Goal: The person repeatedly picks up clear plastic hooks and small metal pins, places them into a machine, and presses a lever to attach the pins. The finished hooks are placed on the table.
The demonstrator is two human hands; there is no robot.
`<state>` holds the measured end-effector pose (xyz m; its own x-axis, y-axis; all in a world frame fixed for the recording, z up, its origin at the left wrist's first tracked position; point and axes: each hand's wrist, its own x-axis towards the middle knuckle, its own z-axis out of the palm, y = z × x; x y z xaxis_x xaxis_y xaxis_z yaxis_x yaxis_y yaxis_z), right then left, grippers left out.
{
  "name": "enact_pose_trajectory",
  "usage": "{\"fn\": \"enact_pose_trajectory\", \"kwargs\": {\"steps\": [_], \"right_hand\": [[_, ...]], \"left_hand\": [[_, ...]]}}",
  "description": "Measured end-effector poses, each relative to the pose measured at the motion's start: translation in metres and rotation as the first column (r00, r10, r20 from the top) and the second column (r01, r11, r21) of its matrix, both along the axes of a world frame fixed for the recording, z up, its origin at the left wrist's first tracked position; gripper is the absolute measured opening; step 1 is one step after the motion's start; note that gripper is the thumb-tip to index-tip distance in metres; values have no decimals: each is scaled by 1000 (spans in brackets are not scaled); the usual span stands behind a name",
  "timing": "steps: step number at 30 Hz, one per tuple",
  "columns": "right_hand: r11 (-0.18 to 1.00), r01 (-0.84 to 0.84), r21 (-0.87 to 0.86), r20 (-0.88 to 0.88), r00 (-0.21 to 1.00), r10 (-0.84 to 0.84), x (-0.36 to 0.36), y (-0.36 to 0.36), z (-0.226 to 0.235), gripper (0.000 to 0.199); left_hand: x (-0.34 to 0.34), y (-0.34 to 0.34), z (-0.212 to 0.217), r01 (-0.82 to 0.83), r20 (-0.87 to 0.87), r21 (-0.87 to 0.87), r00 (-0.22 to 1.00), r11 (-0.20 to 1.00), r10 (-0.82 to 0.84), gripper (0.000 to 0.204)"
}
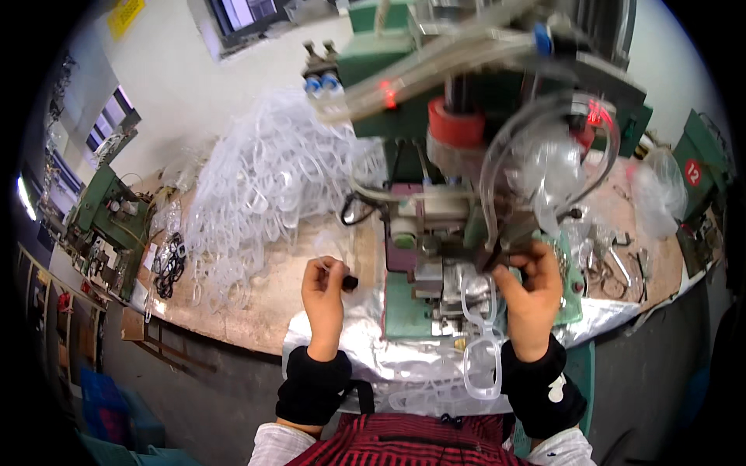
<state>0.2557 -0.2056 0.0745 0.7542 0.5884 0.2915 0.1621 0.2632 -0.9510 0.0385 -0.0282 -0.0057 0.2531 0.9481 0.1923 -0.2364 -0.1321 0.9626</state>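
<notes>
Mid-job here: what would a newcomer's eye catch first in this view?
The green benchtop machine with looping clear hoses stands at centre. Left of it lies a big heap of clear plastic eyeglass frames. The right hand holds one clear plastic frame at the machine, and the left hand grips a small black knob.

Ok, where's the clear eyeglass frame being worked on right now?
In the head view, the clear eyeglass frame hangs right of centre, just below the right hand, at the front of the green machine.

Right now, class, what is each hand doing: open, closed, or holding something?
Left hand: closed around a small black knob.
Right hand: closed, gripping a clear plastic eyeglass frame at the green machine.
</notes>
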Motion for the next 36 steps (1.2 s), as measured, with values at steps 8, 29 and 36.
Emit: {"fn": "enact_pose_trajectory", "kwargs": {"steps": [8,29,36], "right_hand": [[995,-58,82,-200,977,74,-9,6,16,53],[683,604,-410,787,613,-69,84,-46,-75,21],[676,655,-337,846,527,-89,77,-46,-74,13]], "left_hand": [[36,-40,110,12,259,538,949,843,-179,14],[75,-76,82,332,-296,928,932,169,-209,25],[68,-76,83,379,-305,900,901,217,-310,29]]}}
